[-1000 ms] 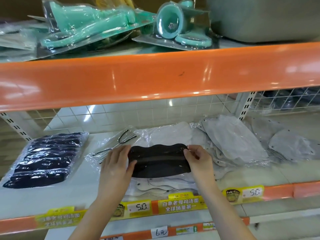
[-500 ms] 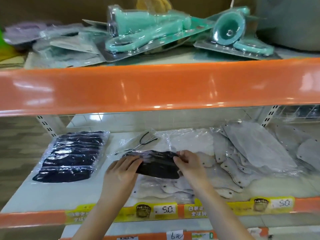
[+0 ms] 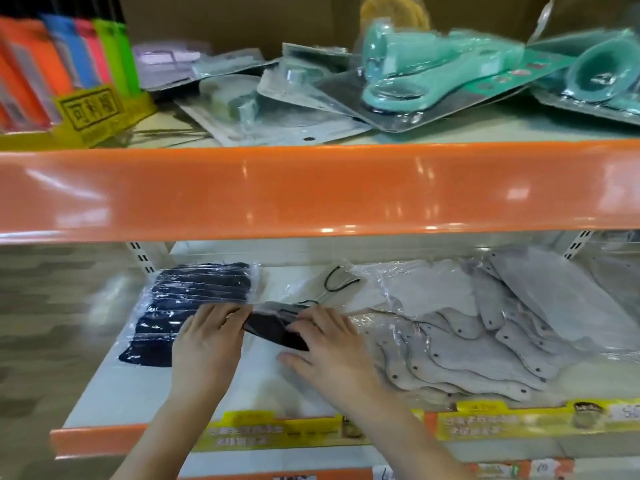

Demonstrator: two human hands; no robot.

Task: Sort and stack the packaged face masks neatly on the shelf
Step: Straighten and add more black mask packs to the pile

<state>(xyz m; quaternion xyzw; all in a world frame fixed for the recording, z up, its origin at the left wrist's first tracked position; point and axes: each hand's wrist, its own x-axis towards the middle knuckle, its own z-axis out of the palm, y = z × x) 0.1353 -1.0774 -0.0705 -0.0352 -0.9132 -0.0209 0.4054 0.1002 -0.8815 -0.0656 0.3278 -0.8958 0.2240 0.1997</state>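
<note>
Head view: both hands work on the lower shelf (image 3: 104, 403), under the broad orange lip (image 3: 311, 192) of the upper shelf, which leaves only a low slot of room above them. The left hand (image 3: 207, 344) and right hand (image 3: 332, 348) lie flat with fingers fairly straight on either end of a black mask (image 3: 273, 329) in a clear wrapper; whether either pinches it I cannot tell. The mask sits mid-shelf, tilted, between a bagged dark stack (image 3: 194, 296) touching the left hand and a fanned spread of grey masks (image 3: 485, 348) in crinkled film to the right. Bare white shelf lies in front of the hands, up to the front edge with its yellow price strip (image 3: 502, 424). Behind the mask a thin black ear loop (image 3: 337, 280) shows through plastic. Above, teal blister packs (image 3: 433, 74) lie jumbled, and bright lighters (image 3: 69, 64) stand at left. The edges of the frame are blurred and the strip's print is unreadable; the grey masks run out of frame at right.
</note>
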